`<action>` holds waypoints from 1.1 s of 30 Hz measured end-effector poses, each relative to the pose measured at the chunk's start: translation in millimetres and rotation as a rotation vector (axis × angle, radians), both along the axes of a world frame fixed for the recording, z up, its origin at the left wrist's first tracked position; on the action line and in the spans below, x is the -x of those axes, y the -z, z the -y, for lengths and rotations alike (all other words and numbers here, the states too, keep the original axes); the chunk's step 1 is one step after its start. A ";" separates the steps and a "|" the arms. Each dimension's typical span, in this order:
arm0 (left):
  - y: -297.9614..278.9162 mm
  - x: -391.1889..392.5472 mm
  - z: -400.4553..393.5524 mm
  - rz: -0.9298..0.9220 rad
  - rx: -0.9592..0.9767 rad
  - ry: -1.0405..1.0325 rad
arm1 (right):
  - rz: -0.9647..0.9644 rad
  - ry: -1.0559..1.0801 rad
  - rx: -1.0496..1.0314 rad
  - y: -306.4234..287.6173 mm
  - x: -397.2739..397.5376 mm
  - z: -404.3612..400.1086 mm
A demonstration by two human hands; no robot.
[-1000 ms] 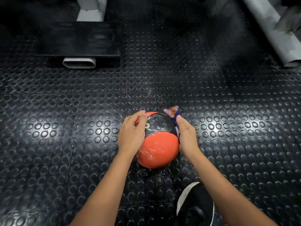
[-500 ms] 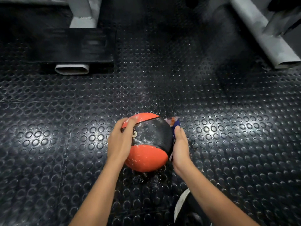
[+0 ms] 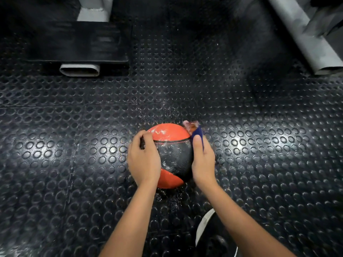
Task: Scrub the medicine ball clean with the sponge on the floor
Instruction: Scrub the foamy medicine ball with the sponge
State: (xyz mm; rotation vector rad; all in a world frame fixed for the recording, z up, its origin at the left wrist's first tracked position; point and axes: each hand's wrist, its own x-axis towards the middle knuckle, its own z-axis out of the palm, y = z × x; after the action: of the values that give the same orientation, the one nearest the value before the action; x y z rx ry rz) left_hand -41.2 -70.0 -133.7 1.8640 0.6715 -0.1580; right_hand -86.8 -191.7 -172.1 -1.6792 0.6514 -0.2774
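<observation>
Head view shows the left hand (image 3: 143, 160) gripping the medicine ball (image 3: 174, 154); the right hand (image 3: 202, 162) pinches the sponge (image 3: 194, 129) against it. It looks heavy, wet and slippery, so holding both sides seems safest.

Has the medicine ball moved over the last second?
Yes: the medicine ball has rolled on the spot, its black panel turning toward the person, while its distance from the floor seam looks unchanged.
</observation>
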 end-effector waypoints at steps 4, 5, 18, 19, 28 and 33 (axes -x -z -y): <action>-6.1 0.4 2.6 0.011 -0.017 -0.001 | -0.274 0.065 -0.520 15.1 -13.8 25.5; -5.9 -1.2 1.6 0.008 -0.008 0.002 | -0.316 0.040 -0.528 11.9 -15.1 27.2; -2.4 -11.4 -1.9 -0.006 -0.008 0.069 | -0.334 -0.005 -0.533 13.5 -13.9 31.0; -1.7 -13.0 -3.7 -0.008 -0.007 0.065 | -0.345 -0.029 -0.510 7.7 -16.4 32.4; 0.3 -20.9 -4.5 -0.026 -0.036 0.154 | 0.010 -0.075 0.098 -10.7 -9.5 1.3; -1.4 -23.2 -2.2 -0.031 -0.056 0.144 | -0.409 0.067 -0.553 11.0 -23.8 31.0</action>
State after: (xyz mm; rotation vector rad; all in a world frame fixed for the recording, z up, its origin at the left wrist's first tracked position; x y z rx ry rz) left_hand -18.0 -67.8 -132.3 1.9674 0.5672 -0.2642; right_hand -63.0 -222.7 -183.1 -1.1828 0.9863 0.1979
